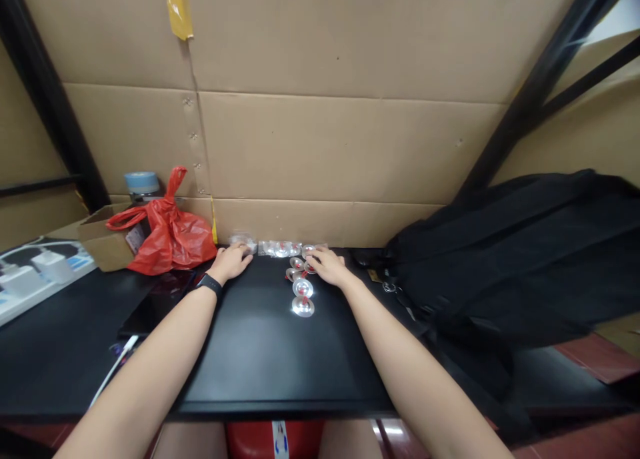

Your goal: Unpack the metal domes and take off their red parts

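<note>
Several small shiny metal discs with red parts [303,288] lie in a loose cluster on the black table [260,359]. Behind them, clear plastic packets [281,249] rest along the cardboard wall. My left hand [231,261], with a black band on the wrist, lies with fingers apart beside a crumpled clear bag [244,243] at the back. On the right of the cluster, my right hand [326,264] has its fingers spread over the discs at the back and touches or nearly touches them. Neither hand visibly grips anything.
A red plastic bag [173,235] and small cardboard box [107,239] stand at the left, near a power strip [40,279]. A dark tablet or phone [157,302] lies by my left forearm. The black backpack [520,259] fills the right side.
</note>
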### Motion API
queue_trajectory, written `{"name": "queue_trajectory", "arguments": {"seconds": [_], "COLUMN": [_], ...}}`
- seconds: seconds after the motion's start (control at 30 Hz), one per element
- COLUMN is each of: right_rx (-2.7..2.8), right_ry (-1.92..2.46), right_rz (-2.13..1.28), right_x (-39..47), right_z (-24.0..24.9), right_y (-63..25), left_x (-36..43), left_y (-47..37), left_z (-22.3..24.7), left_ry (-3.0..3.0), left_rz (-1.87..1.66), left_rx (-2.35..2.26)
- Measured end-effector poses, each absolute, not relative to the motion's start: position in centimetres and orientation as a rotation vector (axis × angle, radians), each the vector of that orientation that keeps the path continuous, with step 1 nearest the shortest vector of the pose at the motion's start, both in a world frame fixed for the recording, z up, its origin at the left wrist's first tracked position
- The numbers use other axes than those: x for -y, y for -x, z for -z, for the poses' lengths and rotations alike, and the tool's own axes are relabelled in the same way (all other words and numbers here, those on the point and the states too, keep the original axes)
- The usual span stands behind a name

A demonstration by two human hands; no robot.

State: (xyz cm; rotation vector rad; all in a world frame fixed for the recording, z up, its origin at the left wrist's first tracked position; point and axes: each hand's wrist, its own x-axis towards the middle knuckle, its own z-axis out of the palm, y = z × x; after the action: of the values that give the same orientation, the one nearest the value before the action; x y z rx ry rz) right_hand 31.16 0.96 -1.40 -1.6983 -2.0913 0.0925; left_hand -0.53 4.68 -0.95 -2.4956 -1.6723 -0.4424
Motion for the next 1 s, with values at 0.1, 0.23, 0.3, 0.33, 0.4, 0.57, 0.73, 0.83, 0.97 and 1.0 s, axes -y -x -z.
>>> {"name": "queue_trajectory", "arguments": {"seconds": [0.1, 0.23, 0.3, 0.33, 0.4, 0.57, 0.73, 0.83, 0.97, 1.0], "right_rx": [2.127, 2.170, 2.183, 2.187, 2.186, 2.108, 1.975, 1.921, 1.959, 1.979], "right_ry": [1.761, 1.695, 1.674, 1.672, 1.675, 1.691, 1.442, 1.304, 1.218, 1.206], "right_rz": [-0.089, -0.072, -0.064, -0.060, -0.056, -0.079, -0.079, -0.061, -0.145, -0.173], "right_x": [-0.9, -0.7, -0.6, -0.5, -0.5, -0.8, -0.8, -0.3, 0.7, 0.9], "right_z": [1.2, 0.7, 0.5, 0.5, 0.4, 0.7, 0.5, 0.1, -0.7, -0.9], "right_y": [-30.9, -30.7, -30.7, -30.7, -30.7, -30.8, -31.3, -31.5, -31.5, -31.5], "left_x": [-4.8, -4.6, -4.6, -4.6, -4.5, -4.0, -3.0, -2.5, -2.1, -2.0], "left_y": [0.3, 0.0, 0.0, 0.1, 0.1, -0.2, -0.5, -0.6, -0.7, -0.7], "left_z": [1.1, 1.1, 1.1, 1.1, 1.2, 1.1, 0.7, 0.5, 0.2, 0.1], "left_ry": [2.510, 2.500, 2.506, 2.504, 2.477, 2.386, 2.321, 2.299, 2.252, 2.240], "left_rz": [0.443, 0.457, 0.454, 0.456, 0.462, 0.460, 0.490, 0.511, 0.596, 0.613], "left_rx": [1.697, 1.713, 1.717, 1.723, 1.744, 1.758, 1.728, 1.705, 1.667, 1.659]}}
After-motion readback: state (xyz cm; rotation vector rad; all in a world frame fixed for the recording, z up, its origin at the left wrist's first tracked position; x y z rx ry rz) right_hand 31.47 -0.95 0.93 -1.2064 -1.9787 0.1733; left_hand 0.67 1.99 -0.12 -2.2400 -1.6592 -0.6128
